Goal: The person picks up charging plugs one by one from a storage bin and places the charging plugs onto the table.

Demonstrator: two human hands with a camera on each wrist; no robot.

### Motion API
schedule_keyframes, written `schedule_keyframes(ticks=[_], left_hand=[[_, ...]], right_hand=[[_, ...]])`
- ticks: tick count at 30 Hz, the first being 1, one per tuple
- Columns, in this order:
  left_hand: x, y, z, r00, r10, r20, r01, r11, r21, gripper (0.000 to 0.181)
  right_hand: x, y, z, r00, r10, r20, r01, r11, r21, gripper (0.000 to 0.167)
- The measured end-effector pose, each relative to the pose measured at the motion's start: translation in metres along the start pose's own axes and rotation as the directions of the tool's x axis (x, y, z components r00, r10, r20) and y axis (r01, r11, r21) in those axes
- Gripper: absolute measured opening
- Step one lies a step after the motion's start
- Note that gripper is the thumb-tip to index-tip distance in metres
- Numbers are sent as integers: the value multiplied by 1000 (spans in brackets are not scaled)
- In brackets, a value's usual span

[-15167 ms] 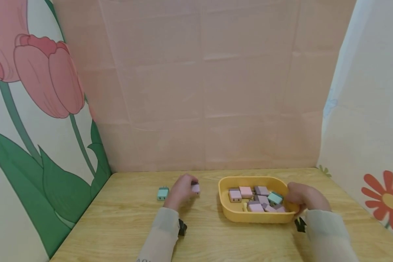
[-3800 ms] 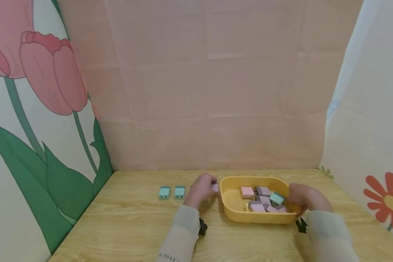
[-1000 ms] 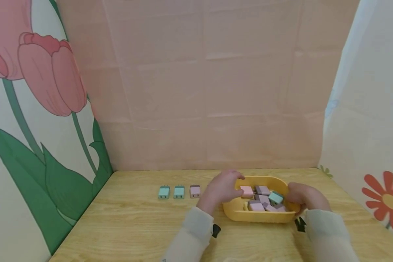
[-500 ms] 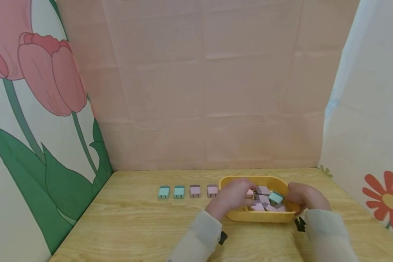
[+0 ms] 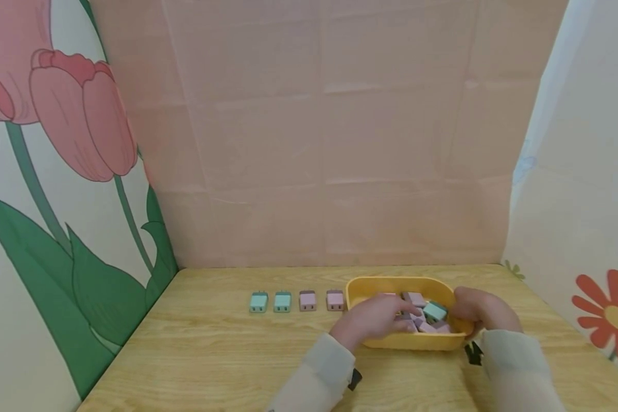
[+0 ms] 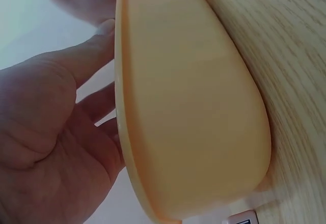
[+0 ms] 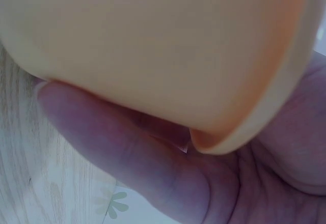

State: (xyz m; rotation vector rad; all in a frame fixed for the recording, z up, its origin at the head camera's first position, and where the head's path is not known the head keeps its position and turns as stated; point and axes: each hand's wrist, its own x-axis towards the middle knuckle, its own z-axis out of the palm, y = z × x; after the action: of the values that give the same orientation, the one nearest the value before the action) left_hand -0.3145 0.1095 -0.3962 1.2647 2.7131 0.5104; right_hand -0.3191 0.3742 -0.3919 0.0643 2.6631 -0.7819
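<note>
At the left of the head view, on the wooden surface (image 5: 211,343), I record two teal plugs (image 5: 258,303) standing apart, prongs toward the top of the frame, ports toward the bottom. To their right, a lilac plug (image 5: 307,301) and a pink plug (image 5: 335,301) continue the row, ports facing the same way; the row's long axis runs left to right.

Right of centre sits a yellow tray (image 5: 412,341), its long axis also left to right. My left hand (image 5: 369,320) reaches over its left part, thumb and fingers apart; loose lilac plugs (image 5: 426,327) lie at and just right of the fingertips, at mixed angles. I cannot tell whether I touch one. Another teal plug (image 5: 435,311) lies tilted farther right, toward the tray's right end. There my right hand (image 5: 484,309) grips the rim, fingers clamped on the wall.
</note>
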Motion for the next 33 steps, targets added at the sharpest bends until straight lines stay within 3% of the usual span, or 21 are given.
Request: schedule_keyframes(ticks=[7,23,33], left_hand=[[-1,0,3,998,-37,42,38,999,-33,31],[-1,-8,8,995,-104,4,104,995,2,35],[1,-11,6,998,-42,-41,44,998,49,37]], right_hand=[[0,-1,-1,1000,10,-2,-10,1000,-4,9],[1,1,-1,999,45,-10,-45,999,-14,13],[2,1,0,999,34,8,-34,999,-5,13]])
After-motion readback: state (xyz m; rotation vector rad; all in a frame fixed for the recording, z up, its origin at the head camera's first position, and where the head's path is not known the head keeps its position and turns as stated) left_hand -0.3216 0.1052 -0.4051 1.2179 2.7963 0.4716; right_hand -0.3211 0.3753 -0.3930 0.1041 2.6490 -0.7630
